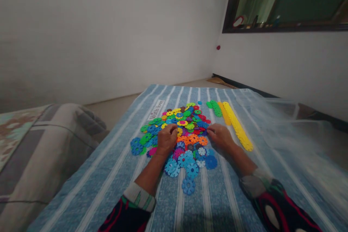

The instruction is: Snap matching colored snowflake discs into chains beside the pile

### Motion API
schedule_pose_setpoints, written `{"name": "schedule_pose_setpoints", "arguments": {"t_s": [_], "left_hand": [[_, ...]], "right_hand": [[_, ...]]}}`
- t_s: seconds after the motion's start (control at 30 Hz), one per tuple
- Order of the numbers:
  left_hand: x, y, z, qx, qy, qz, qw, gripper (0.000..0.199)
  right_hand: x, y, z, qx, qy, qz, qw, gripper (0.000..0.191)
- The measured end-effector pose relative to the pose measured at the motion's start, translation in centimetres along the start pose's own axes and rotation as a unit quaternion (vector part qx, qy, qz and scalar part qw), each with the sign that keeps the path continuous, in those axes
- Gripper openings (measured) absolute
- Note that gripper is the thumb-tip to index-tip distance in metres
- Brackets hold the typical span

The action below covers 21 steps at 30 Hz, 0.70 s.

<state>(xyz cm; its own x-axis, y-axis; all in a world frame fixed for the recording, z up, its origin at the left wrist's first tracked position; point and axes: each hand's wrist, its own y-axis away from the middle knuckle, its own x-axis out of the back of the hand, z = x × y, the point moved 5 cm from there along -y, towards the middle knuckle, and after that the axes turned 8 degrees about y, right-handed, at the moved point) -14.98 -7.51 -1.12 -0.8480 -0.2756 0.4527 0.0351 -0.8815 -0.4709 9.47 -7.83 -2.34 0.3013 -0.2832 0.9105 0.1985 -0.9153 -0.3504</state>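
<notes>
Currently | left hand (pixel 167 139), right hand (pixel 220 136) at heaped discs (pixel 183 123), apparently picking | fingers drawn together; cannot tell if pinching any | freeing one calls for edge grip

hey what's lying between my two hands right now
In the head view, part of the colorful disc pile, orange discs included, lies between your left hand and right hand.

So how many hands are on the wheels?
2. The left hand is over the left part of the colorful pile; the right hand is at its right edge.
</notes>
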Motion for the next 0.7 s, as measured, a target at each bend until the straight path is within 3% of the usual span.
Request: {"name": "schedule_pose_setpoints", "arguments": {"t_s": [0.13,0.33,0.7], "left_hand": [[-0.4,0.4,0.3,-0.033,-0.036,-0.013,0.999,0.018],[-0.9,0.6,0.1,-0.049,-0.079,-0.018,0.995,0.015],[-0.9,0.6,-0.4,-0.053,-0.075,-0.021,0.996,0.019]], "right_hand": [[-1.3,0.9,-1.7,0.008,-0.056,0.032,0.998,0.023],[-2.7,2.0,-2.3,0.051,-0.087,0.064,0.993,0.02],[-2.9,2.2,-2.5,0.077,-0.093,0.065,0.991,0.018]]}}
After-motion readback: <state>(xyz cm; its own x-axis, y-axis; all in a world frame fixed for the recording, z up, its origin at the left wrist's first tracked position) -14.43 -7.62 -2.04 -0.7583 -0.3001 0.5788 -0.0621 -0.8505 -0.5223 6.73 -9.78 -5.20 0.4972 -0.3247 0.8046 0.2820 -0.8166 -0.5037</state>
